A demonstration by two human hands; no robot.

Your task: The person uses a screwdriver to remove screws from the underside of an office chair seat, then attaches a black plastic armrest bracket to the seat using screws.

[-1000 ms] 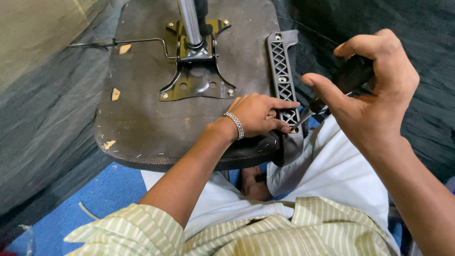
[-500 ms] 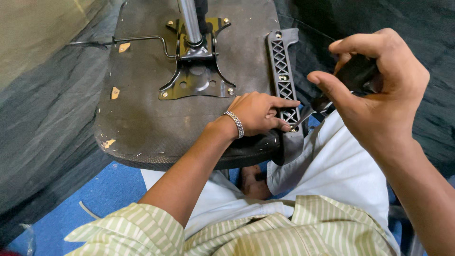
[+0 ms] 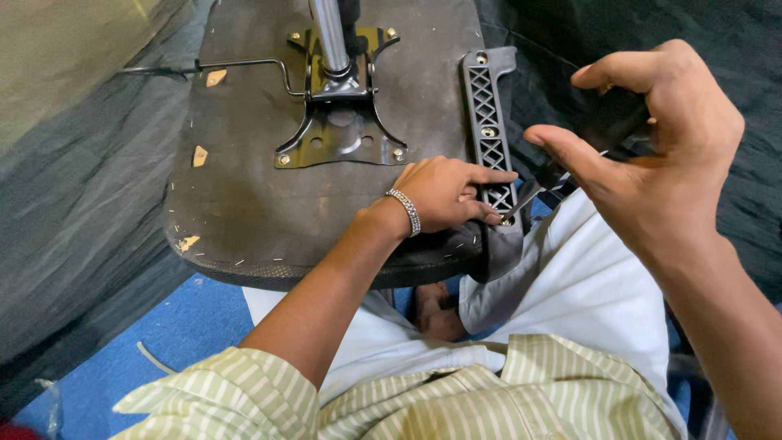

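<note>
Across the person's lap, in the head view, an upturned chair seat (image 3: 269, 195) lies with its dark underside facing up, a metal mounting plate (image 3: 338, 134) bolted at its middle and a chrome column (image 3: 330, 33) rising out of the top of the frame. Along the seat's right edge runs a grey latticed armrest bracket (image 3: 489, 134). The left hand (image 3: 448, 191), a beaded bracelet (image 3: 405, 212) on its wrist, rests on the seat with fingers pressed down on the lower end of the bracket, steadying it. The right hand (image 3: 652, 155) curls loosely round the dark handle of a screwdriver (image 3: 562, 175), thumb and forefinger apart rather than clamped, and the thin shaft slants down to the lowest screw hole just beside the left fingertips.

As a judgement: the tip sits very near those fingertips, so a slip out of the screw head, brought on by the slack grip or the slanted shaft, could jab a finger or gouge the plastic. The seat also rides on the thighs with no firm support, so a hard push could tilt it and throw the bracket off its holes.

Much is hard to read. The right palm covers most of the handle, the tip and the screw are too small to tell whether they are engaged, and the column's top is cut off. A bare foot (image 3: 436, 314) shows between the legs above blue floor (image 3: 195, 326).
</note>
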